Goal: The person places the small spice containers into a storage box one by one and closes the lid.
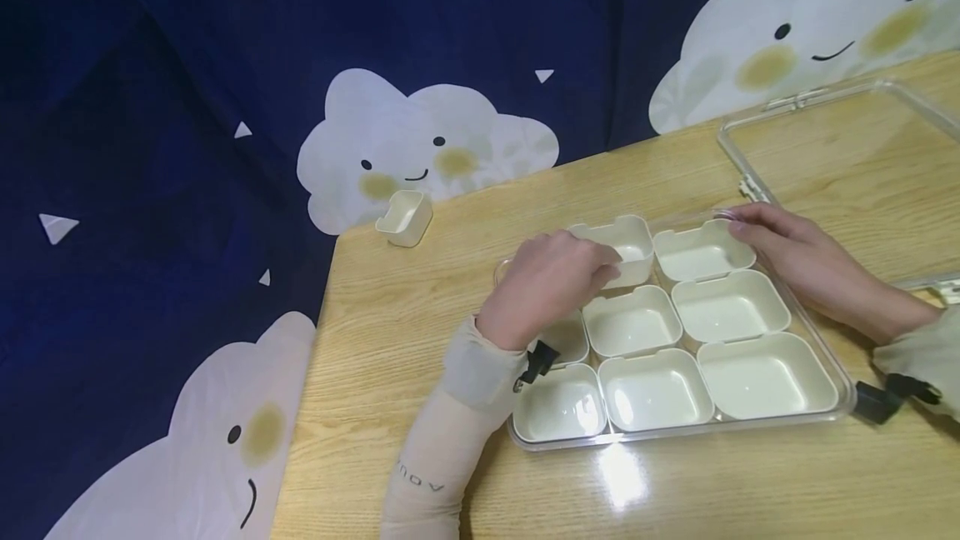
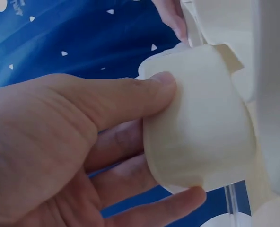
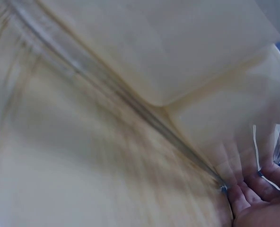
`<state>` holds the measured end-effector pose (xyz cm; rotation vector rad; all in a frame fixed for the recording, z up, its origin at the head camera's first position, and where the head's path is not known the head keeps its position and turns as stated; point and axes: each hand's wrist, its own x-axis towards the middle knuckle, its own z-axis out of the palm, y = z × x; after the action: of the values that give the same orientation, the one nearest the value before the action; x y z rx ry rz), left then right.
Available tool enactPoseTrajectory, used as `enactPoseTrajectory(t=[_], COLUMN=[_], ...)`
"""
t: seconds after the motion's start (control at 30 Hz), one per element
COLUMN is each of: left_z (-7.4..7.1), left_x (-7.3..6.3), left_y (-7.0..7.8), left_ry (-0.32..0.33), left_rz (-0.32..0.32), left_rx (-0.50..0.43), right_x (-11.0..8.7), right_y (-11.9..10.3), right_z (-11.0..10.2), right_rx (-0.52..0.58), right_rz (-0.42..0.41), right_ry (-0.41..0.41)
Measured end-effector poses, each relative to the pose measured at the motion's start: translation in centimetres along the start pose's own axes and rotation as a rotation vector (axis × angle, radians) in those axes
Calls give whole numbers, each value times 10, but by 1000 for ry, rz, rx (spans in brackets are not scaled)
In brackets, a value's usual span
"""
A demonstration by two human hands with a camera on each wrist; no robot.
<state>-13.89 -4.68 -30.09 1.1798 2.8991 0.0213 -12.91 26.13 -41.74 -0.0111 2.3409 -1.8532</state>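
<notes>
My left hand (image 1: pixel 551 282) grips a small cream plastic bin (image 1: pixel 636 252) over the back row of a clear case (image 1: pixel 846 394). In the left wrist view the thumb lies on one face of this bin (image 2: pixel 201 123), with fingers on its far side. The bin's front wall shows above the neighbouring bins. Several other cream bins (image 1: pixel 731 307) sit side by side in the case; my left hand and sleeve partly cover those at the left. My right hand (image 1: pixel 802 261) holds the case's back right corner, its fingers against the clear wall in the right wrist view.
One small cream bin (image 1: pixel 408 223) stands apart near the table's back left corner. A clear lid-like frame (image 1: pixel 757 188) lies at the back right, beyond my right hand. A dark blue cloth with clouds (image 1: pixel 420 132) hangs behind and left of the wooden table (image 1: pixel 375 407).
</notes>
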Motion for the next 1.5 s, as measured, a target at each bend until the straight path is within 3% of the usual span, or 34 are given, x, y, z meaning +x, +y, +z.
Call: enactPoseTrajectory(t=[0.17,0.53,0.83,1.07,1.5], left_z=[3,7,13,16,16], left_x=[3,6,8,7,8], left_y=[-1,-3,-6,-7,-9], left_ry=[-91,-136,-249,-312,-357], left_rz=[25,69,161,133,171], left_rx=[-28,-87,-115,-164,-172], right_x=[0,0,0,1,0], right_y=[0,-2,-2,-3,-4], right_z=[1,1,1,1,0], right_rx=[16,13,-1,-24,-33], right_rz=[-3,7,18,20,32], right_ry=[0,-4,3,0,0])
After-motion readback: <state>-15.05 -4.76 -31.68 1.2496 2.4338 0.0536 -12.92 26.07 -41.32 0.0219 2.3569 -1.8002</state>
